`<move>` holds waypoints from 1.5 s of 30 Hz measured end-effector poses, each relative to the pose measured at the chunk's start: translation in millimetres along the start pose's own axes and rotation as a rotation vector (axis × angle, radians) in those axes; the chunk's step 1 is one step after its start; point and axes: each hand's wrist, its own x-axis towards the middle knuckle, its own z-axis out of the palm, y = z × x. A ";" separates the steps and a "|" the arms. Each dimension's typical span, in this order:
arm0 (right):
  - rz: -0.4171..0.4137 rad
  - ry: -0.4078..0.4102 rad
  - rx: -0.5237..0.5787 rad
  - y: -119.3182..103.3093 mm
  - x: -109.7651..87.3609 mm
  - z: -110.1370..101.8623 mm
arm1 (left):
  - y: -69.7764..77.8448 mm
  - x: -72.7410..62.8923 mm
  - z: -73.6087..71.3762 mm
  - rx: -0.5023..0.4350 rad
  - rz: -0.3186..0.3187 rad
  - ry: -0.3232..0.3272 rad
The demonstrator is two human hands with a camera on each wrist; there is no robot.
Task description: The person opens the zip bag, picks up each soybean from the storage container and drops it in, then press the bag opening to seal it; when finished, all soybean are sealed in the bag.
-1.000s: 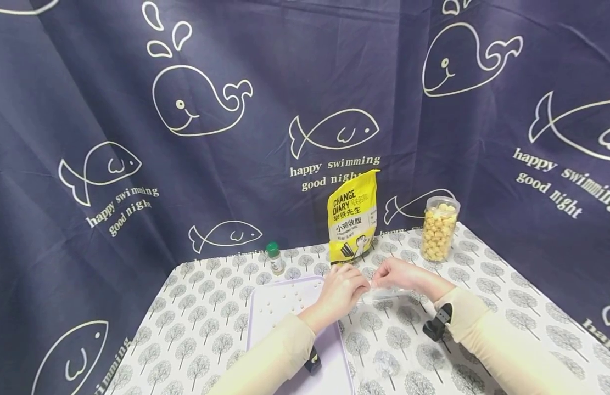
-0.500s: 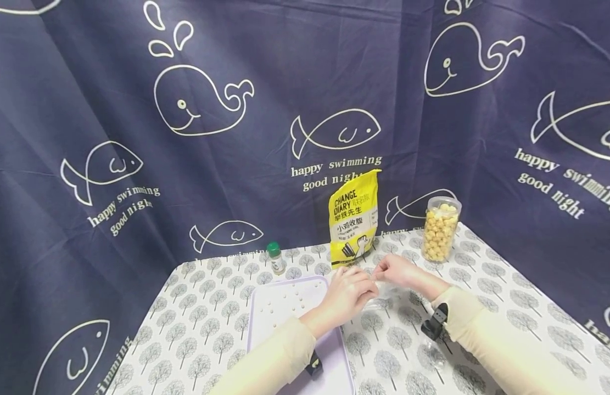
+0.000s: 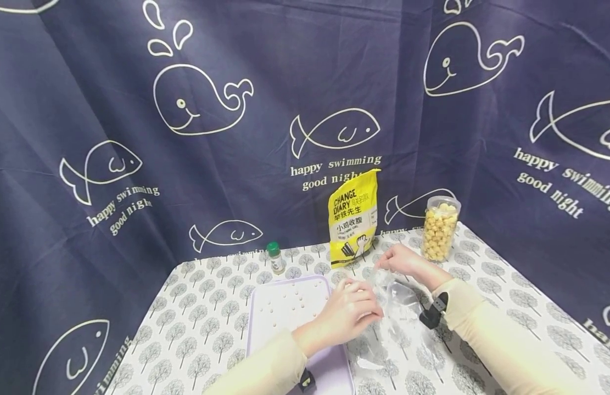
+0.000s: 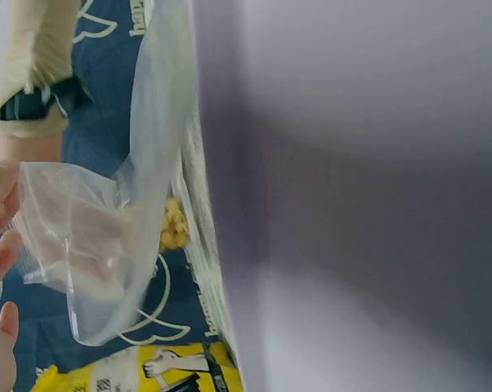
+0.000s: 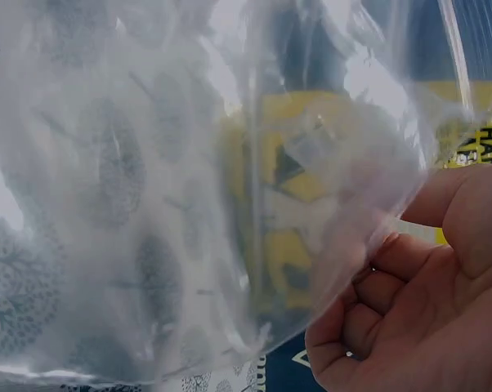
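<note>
A clear plastic bag (image 3: pixel 401 312) hangs between my two hands in the head view, right of the tray. My right hand (image 3: pixel 399 260) pinches its upper edge; in the right wrist view the right hand (image 5: pixel 418 269) has thumb and curled fingers at the film. On the other side my left hand (image 3: pixel 351 307) pinches the bag between thumb and fingertips. The left wrist view has the left fingers (image 4: pixel 1 200) at one edge of the bag (image 4: pixel 91 237). Through the film in the right wrist view, the tablecloth and a yellow packet (image 5: pixel 295 196) show.
The lilac tray (image 3: pixel 252 323) under my left forearm bears several small pale round pieces. Behind it stands a green-capped jar (image 3: pixel 275 258). A yellow snack bag (image 3: pixel 354 219) is upright by the curtain, with a jar of yellow puffs (image 3: pixel 440 230) to its right.
The hands have drawn apart: the left has come down toward the front, the right has stayed near the back. The clear bag has spread out between them.
</note>
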 end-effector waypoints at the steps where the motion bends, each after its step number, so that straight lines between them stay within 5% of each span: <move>1: 0.009 0.004 0.010 1.0 0.7 -0.1 | 0.5 -0.8 -0.6 0.007 0.008 0.012; 6: 0.010 -0.018 0.102 2.0 -0.4 0.1 | -3.3 -3.0 -1.1 0.008 -0.034 0.057; 13: -0.090 -0.117 0.275 -6.4 -15.6 -6.4 | -10.8 -5.2 0.4 -0.026 -0.112 0.069; 17: -0.150 -0.113 0.212 -8.0 -23.8 -10.0 | -12.2 -5.6 1.8 -0.002 -0.099 0.076; 25: -0.282 -0.041 -0.127 -13.2 -26.9 -0.9 | -12.1 -3.3 2.2 0.065 -0.045 0.078; 33: -0.274 -0.038 -0.090 -11.9 -35.6 -2.2 | -11.1 -6.5 4.0 0.028 -0.106 0.071; 39: -0.223 -0.022 -0.014 -9.1 -41.8 -4.6 | -14.3 -10.1 3.2 -0.156 -0.221 0.087; 42: -0.212 -0.011 0.018 -7.7 -42.8 -5.3 | -20.5 -9.8 -5.4 -0.333 -0.355 0.091; 45: -0.212 -0.003 0.032 -7.5 -43.5 -7.1 | -35.6 -10.2 -20.8 -0.469 -0.562 0.087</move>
